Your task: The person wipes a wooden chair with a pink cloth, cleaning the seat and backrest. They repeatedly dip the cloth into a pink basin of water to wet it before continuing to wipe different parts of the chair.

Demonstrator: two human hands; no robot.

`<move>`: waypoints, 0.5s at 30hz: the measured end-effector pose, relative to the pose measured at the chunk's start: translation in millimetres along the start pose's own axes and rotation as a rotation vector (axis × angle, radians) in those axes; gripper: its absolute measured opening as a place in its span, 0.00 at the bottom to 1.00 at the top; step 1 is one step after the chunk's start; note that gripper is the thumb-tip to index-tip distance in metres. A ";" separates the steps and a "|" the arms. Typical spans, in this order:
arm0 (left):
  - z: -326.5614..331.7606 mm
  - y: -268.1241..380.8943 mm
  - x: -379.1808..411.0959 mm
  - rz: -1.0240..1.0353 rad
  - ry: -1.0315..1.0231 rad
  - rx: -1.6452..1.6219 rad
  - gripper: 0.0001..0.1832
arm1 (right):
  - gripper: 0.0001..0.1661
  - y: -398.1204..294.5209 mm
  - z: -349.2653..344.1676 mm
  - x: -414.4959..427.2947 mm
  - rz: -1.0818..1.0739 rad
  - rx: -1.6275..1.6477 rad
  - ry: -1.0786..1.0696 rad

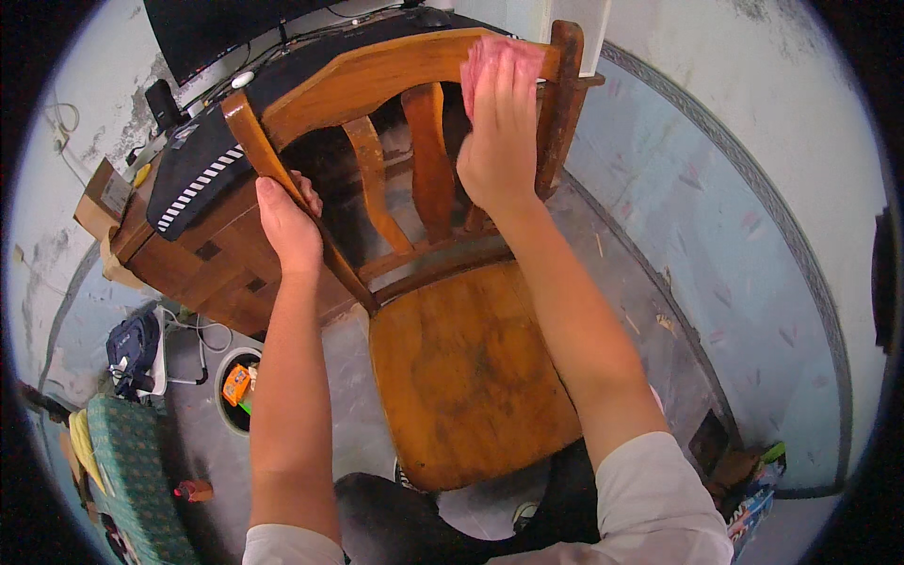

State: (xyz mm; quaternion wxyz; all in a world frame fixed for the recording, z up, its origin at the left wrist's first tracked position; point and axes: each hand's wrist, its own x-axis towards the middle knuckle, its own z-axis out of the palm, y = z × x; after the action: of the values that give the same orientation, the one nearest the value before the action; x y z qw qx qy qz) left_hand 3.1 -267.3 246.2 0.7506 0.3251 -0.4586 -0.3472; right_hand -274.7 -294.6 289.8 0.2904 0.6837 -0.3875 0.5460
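Note:
A wooden chair (473, 374) stands before me, its seat towards me and its slatted back farther off. My left hand (289, 222) is closed around the chair's left back post (265, 148). My right hand (503, 141) presses a pink cloth (470, 78) against the right end of the curved top rail (381, 60), close to the right back post (561, 113). The fingers lie flat over the cloth, and part of it is hidden beneath them. Two wavy back slats (429, 162) show between my hands.
Behind the chair is a wooden cabinet (212, 261) with a black cover (205, 169), a monitor (219, 28) and cables. A waste bin (220, 395) with wrappers stands left on the floor, near a green patterned cloth-covered piece (131, 466) and a bottle (194, 491). A blue wall (706, 247) runs along the right.

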 end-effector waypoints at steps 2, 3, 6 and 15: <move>-2.5 2.4 0.5 -0.005 0.000 -0.016 0.30 | 0.52 -11.9 -1.5 26.7 0.017 -0.039 -0.011; -2.4 3.4 0.6 -0.012 -0.002 -0.026 0.30 | 0.53 -19.1 -1.0 33.9 0.029 -0.048 0.002; -2.5 6.1 -0.3 -0.011 0.006 0.020 0.35 | 0.54 -26.9 8.1 29.4 0.075 -0.052 -0.008; -1.8 3.7 -1.7 -0.042 0.056 -0.011 0.29 | 0.51 -69.0 15.6 45.5 -0.003 0.039 -0.032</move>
State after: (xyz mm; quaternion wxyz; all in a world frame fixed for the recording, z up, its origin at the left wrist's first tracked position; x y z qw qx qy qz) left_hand 5.0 -263.5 247.7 0.7575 0.3402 -0.4284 -0.3563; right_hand -203.4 -280.4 332.1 0.2718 0.6983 -0.3805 0.5420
